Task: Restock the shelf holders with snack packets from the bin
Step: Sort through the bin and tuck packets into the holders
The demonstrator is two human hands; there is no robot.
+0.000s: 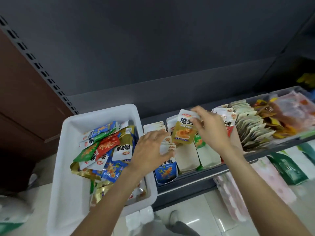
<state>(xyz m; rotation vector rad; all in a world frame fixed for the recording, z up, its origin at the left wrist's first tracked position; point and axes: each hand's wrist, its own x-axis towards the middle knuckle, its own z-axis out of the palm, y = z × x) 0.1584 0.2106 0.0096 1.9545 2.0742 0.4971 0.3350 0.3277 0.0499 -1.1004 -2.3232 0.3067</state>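
White rectangular plastic bin (71,126): loose heap of foil snack packets (104,147) — red, green, blue, gold, white-topped — lying flat and overlapping, left of the left fingertips.

Olive-gold snack packet with white top (183,130): upright, slightly tilted, top edge pinched under the right fingers (196,119), hanging over the second holder.

White card shelf holders (187,155): side by side on the shelf. Row of white-topped blue packets (166,169) standing in the leftmost, tops touching the left fingertips (166,150). Green-faced packets (199,142) in the third, below the right fingers.
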